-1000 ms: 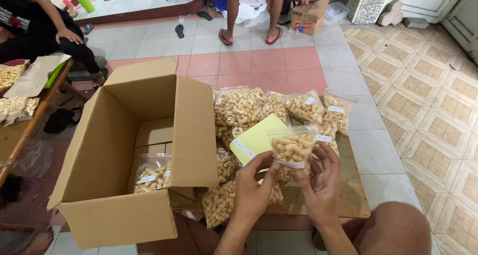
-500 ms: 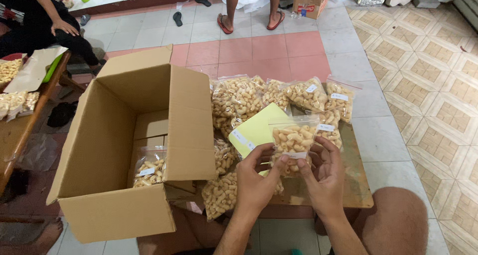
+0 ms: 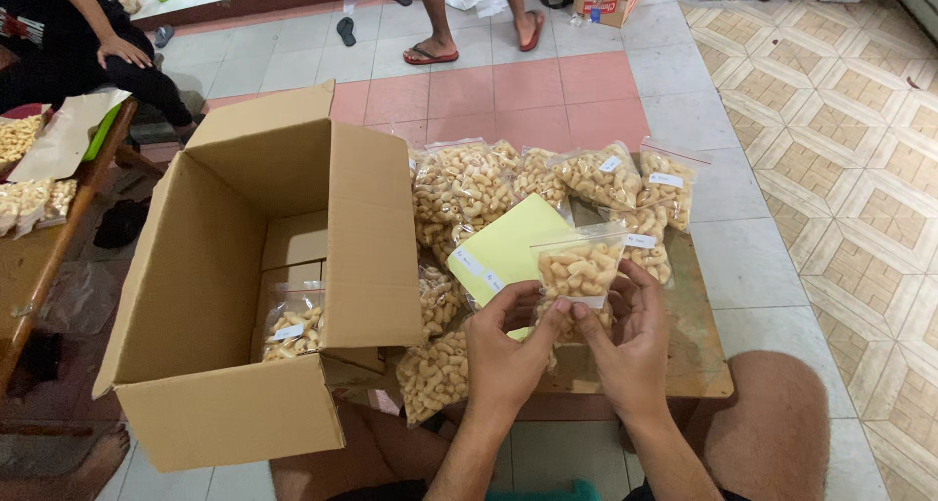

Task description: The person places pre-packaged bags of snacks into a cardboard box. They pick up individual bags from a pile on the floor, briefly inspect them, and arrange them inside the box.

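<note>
Both hands, left (image 3: 508, 349) and right (image 3: 630, 340), are pinched on one bag (image 3: 578, 271) of pale snacks, held up between them over the worktop (image 3: 699, 349). Feels light, crinkly, slippery, so I'd grip the edges. Left of my hands, the box (image 3: 264, 296) holds one bag so far; more bags (image 3: 528, 183) are piled just beyond.

The bag (image 3: 580, 269) in my fingers is clear plastic, full of pale beige snacks, with a small white label. Behind it lies a light yellow sheet (image 3: 508, 244) bearing white stickers. The box (image 3: 254, 286) beside me is plain brown cardboard. The floor (image 3: 840, 110) shows cream tiles with tan diamond outlines, next to pink and grey squares.
</note>
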